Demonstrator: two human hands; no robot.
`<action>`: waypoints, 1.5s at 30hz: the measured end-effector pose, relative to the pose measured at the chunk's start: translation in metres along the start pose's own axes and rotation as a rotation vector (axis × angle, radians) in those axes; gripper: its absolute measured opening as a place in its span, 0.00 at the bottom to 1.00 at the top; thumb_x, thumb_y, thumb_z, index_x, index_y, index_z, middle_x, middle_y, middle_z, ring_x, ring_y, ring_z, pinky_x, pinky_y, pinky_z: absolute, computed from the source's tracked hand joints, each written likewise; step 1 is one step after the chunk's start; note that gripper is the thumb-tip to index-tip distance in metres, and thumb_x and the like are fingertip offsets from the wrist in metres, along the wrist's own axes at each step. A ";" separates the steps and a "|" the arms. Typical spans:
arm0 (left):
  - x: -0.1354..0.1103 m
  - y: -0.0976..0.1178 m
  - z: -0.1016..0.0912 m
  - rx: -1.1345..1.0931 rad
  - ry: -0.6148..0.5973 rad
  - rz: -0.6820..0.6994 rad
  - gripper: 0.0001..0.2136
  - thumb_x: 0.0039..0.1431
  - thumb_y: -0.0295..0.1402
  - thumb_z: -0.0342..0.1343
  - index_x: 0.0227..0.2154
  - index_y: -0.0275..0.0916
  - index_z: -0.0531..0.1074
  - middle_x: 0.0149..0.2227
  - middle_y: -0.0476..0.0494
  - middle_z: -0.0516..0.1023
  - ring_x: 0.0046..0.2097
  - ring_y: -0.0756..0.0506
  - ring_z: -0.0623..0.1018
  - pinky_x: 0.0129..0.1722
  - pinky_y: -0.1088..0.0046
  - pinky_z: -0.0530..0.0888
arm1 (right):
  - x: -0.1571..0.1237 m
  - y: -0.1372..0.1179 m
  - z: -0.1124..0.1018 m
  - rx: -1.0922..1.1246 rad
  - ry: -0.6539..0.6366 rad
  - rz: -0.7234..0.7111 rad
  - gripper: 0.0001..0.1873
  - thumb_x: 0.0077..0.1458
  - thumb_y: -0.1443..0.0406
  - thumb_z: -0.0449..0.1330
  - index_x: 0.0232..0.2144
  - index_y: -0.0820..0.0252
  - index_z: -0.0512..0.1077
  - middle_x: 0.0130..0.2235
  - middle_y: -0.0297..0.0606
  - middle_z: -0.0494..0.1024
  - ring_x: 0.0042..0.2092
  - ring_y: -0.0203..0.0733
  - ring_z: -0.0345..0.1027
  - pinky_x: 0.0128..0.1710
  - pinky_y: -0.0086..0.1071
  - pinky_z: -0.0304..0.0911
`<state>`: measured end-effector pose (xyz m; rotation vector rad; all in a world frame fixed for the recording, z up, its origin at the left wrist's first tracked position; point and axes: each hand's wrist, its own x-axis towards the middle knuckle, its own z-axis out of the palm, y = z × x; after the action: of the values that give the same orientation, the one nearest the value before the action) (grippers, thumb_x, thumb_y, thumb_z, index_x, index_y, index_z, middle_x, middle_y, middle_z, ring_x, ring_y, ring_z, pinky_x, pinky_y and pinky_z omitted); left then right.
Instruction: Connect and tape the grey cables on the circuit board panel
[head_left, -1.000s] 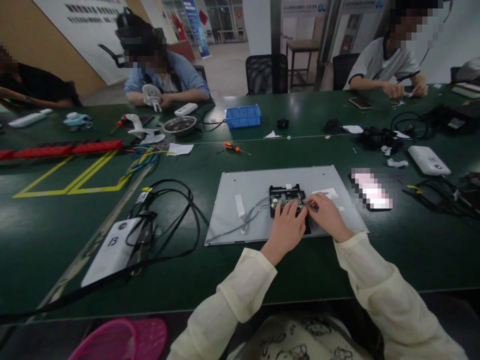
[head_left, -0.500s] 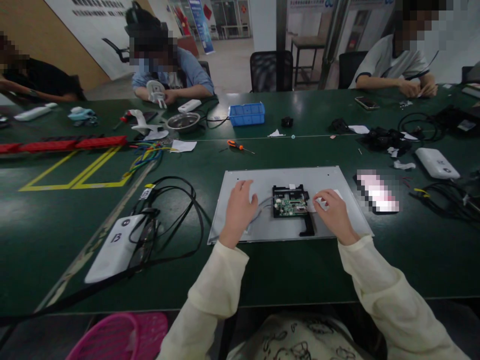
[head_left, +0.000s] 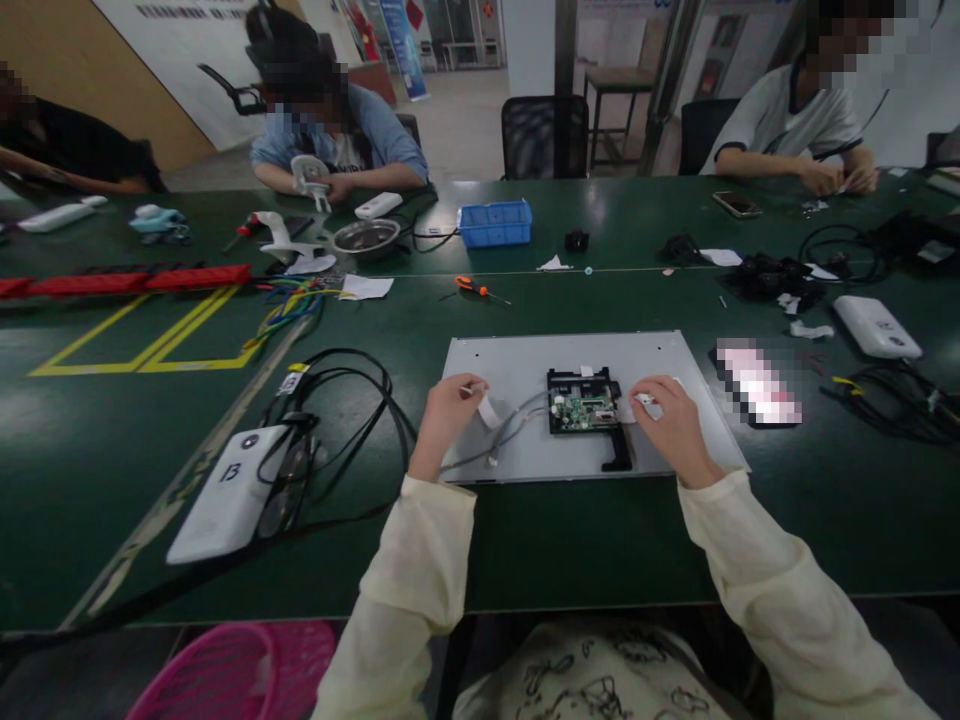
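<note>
A pale flat panel (head_left: 517, 352) lies on the table before me. On it sits a black bracket (head_left: 618, 452) with a green circuit board (head_left: 581, 412). Over the panel's left side my left hand (head_left: 448, 412) is closed in a pinch on a curved white strip (head_left: 490, 411); its exact kind is unclear. Grey cables (head_left: 517, 415) run from the board towards this hand. To the right of the board, my right hand (head_left: 671, 420) is closed, thumb and fingertips together around a small white piece (head_left: 646, 399) that I cannot identify.
On my left lies a white power bank (head_left: 225, 495) with looped black cables (head_left: 390, 440). An orange screwdriver (head_left: 474, 287) and a blue basket (head_left: 495, 225) lie beyond the panel. A phone (head_left: 757, 385) is to the right. Several people sit around the table.
My left hand has moved left and its spread fingers have closed on the white strip, whose end now stands raised. My right hand stays almost in place.
</note>
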<state>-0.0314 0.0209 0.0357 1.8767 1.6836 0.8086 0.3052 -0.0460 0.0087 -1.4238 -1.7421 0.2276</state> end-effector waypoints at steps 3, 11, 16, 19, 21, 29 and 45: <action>-0.005 0.012 -0.014 -0.244 0.050 -0.068 0.11 0.49 0.38 0.56 0.31 0.38 0.77 0.30 0.47 0.77 0.28 0.50 0.71 0.30 0.76 0.67 | 0.002 -0.006 -0.005 0.018 0.022 0.010 0.08 0.55 0.68 0.54 0.36 0.56 0.72 0.40 0.40 0.73 0.44 0.47 0.67 0.46 0.43 0.64; -0.028 0.025 0.010 -0.350 -0.077 -0.093 0.11 0.50 0.38 0.56 0.31 0.36 0.75 0.30 0.47 0.77 0.28 0.51 0.70 0.28 0.76 0.68 | -0.004 -0.068 -0.003 0.053 -0.224 -0.122 0.18 0.61 0.65 0.51 0.53 0.53 0.67 0.52 0.43 0.71 0.55 0.49 0.65 0.55 0.49 0.62; -0.038 0.024 0.024 -0.101 -0.015 -0.005 0.08 0.53 0.33 0.53 0.33 0.38 0.75 0.34 0.47 0.77 0.30 0.49 0.73 0.34 0.73 0.71 | -0.019 -0.102 0.028 -0.007 -0.509 -0.428 0.27 0.60 0.64 0.54 0.61 0.59 0.58 0.63 0.47 0.62 0.64 0.52 0.54 0.61 0.51 0.57; -0.042 0.025 0.024 0.002 0.030 0.052 0.11 0.53 0.29 0.53 0.40 0.38 0.73 0.41 0.46 0.75 0.30 0.51 0.73 0.38 0.71 0.73 | -0.029 -0.107 0.046 -0.047 -0.550 -0.488 0.30 0.60 0.60 0.55 0.61 0.65 0.58 0.63 0.51 0.62 0.65 0.53 0.51 0.61 0.50 0.57; -0.045 0.026 0.024 0.065 0.073 0.080 0.15 0.53 0.28 0.53 0.46 0.38 0.70 0.45 0.43 0.72 0.30 0.51 0.73 0.40 0.69 0.73 | -0.033 -0.107 0.054 -0.068 -0.560 -0.491 0.30 0.60 0.58 0.56 0.60 0.67 0.59 0.62 0.53 0.63 0.65 0.53 0.51 0.61 0.49 0.56; -0.073 0.040 0.032 0.409 0.151 0.265 0.17 0.62 0.28 0.46 0.53 0.37 0.65 0.54 0.37 0.70 0.57 0.40 0.69 0.57 0.59 0.67 | -0.041 -0.104 0.058 -0.128 -0.555 -0.476 0.29 0.60 0.58 0.56 0.59 0.68 0.60 0.61 0.55 0.65 0.62 0.52 0.58 0.62 0.47 0.55; -0.100 0.037 0.050 0.665 -0.026 0.330 0.18 0.62 0.23 0.43 0.53 0.31 0.68 0.57 0.33 0.70 0.61 0.40 0.68 0.62 0.55 0.61 | -0.044 -0.099 0.065 -0.146 -0.558 -0.504 0.28 0.59 0.61 0.57 0.58 0.70 0.62 0.60 0.55 0.65 0.62 0.52 0.57 0.61 0.46 0.57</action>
<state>0.0237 -0.0816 0.0162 2.6450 1.7900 0.3418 0.1888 -0.0946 0.0072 -1.0200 -2.5588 0.2395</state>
